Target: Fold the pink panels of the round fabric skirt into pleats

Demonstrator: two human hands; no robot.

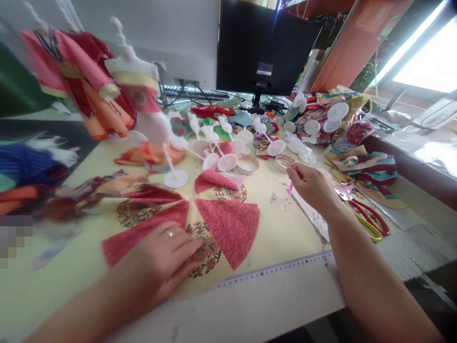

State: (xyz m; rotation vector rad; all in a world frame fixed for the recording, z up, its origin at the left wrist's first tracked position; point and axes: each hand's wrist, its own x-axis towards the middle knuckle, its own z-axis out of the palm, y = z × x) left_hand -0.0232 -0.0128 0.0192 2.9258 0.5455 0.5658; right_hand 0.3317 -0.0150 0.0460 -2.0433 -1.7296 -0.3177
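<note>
Left hand (171,252) flat, fingers barely parted, on the patterned cloth (232,226) across the worktop (276,236), likely light, limp and best pinned near its edge, while the right hand (311,185) pinches a slim pink tool (291,187) by its upper end.

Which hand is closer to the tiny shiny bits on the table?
Right. The right hand is close beside the tiny shiny bits, holding a pink pen-like tool; the left hand lies farther off, to their left, on the flowered fabric panel.
</note>
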